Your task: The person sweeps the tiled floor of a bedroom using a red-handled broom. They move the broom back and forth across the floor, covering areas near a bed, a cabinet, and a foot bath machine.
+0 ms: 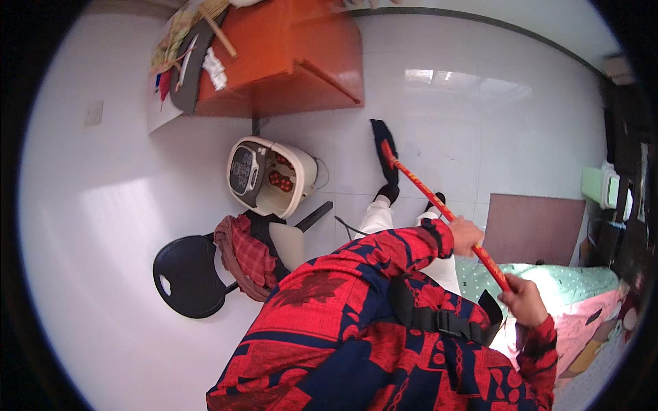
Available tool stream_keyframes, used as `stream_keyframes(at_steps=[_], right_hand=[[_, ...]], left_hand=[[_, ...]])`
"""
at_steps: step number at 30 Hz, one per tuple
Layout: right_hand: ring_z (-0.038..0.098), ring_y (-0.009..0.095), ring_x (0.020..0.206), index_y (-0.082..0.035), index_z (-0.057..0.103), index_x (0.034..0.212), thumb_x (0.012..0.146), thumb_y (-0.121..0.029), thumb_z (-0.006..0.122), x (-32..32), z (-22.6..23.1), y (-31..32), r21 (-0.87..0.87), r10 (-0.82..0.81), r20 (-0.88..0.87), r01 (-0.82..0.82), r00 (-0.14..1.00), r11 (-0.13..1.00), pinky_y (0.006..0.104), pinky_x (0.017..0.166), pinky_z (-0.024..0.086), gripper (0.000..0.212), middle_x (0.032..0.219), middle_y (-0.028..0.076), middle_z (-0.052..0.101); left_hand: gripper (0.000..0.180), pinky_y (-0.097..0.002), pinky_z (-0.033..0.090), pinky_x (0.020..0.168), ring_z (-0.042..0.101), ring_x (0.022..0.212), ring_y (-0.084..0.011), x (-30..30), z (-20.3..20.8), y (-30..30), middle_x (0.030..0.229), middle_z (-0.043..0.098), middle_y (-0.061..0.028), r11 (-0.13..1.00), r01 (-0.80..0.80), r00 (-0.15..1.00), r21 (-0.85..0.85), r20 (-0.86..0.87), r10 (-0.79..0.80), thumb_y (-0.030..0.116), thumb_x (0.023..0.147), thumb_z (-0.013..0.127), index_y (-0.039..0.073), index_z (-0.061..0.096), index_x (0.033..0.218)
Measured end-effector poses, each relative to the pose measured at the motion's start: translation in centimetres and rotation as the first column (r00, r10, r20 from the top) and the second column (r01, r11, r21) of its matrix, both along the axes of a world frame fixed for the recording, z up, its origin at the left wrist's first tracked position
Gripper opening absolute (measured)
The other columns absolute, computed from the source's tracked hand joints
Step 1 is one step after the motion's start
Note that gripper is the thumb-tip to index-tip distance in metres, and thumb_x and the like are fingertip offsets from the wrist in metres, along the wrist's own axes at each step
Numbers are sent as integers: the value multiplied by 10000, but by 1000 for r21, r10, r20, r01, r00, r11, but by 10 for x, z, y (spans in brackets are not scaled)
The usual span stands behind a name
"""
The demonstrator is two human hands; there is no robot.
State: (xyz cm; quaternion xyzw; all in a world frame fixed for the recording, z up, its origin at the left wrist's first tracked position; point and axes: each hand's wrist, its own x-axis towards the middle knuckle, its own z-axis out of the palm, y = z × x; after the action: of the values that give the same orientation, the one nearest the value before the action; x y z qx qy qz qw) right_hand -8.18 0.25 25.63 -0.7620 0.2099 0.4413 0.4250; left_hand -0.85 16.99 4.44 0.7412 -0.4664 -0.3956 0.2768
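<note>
Both my hands grip the red, patterned handle of a mop [432, 194], which slants from lower right up to the floor in front of me. My left hand [467, 237] is wrapped around the middle of the handle. Closer to its upper end, my right hand [525, 302] is closed on it as well. The mop's dark, long, narrow head [384, 149] lies on the pale tiled floor, just ahead of my feet. My sleeves are red and navy patterned cloth.
A cream foot-bath tub [301, 171] stands left of the mop head, below an orange-brown wooden cabinet [322, 48]. A black folding chair [188, 277] with plaid clothing [247, 253] is at left. A brown mat [531, 228] and green-and-pink bedding [569, 281] lie at right.
</note>
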Motion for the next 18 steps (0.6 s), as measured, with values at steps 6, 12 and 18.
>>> stream_keyframes(at_steps=[6,12,18], right_hand=[[459,117,549,52,593,840,776,-43,604,124,-48,100,63,311,107,-318,944,946,316,509,412,115,576,42,478],[589,425,719,36,644,866,716,-87,567,188,-92,222,-64,553,287,-560,782,826,446,674,482,208,753,267,601],[600,432,752,11,626,800,722,-86,572,183,-72,266,-198,600,385,-572,701,796,479,689,496,136,753,240,618]], left_hand=[[88,-501,440,687,608,789,-379,68,-32,133,762,632,-151,896,-442,894,46,109,435,107,685,613,88,593,769],[81,-496,457,693,594,868,-378,109,-56,253,805,622,-174,734,-679,689,14,358,630,90,687,609,60,598,761],[157,-466,486,783,586,938,-396,109,-78,315,859,606,-215,87,-981,138,175,304,943,119,743,607,2,612,849]])
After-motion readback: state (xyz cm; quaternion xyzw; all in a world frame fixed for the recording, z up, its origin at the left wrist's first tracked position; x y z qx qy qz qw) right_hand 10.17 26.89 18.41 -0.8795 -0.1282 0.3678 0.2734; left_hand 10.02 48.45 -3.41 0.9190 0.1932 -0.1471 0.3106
